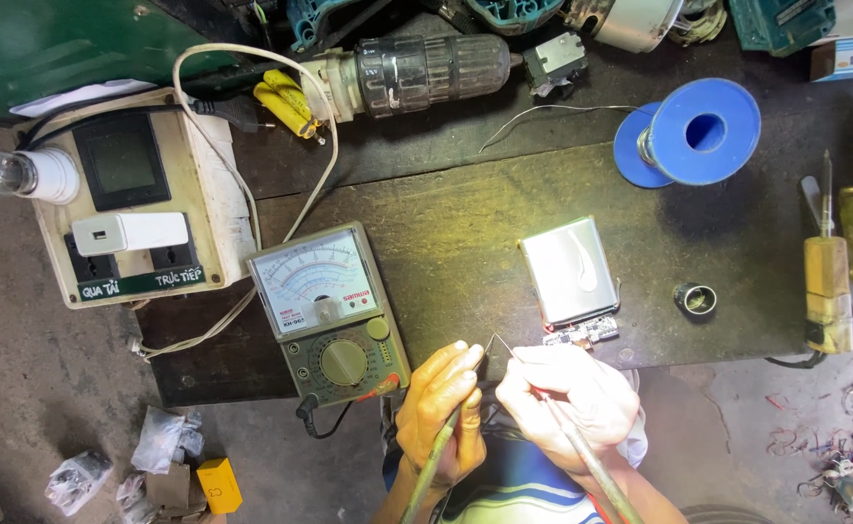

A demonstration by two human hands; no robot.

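Left hand [438, 408] is closed around a green-handled probe; right hand [570, 398] grips a red-handled probe. Tips are held just beside the small circuit board [582, 334] under the silver rectangular battery pack [569, 269]. Tips are best kept steady and apart.

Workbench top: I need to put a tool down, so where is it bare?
Bare dark top lies between the analog multimeter and the silver pack, and between that pack and the blue spool. The back edge around the drill is crowded.
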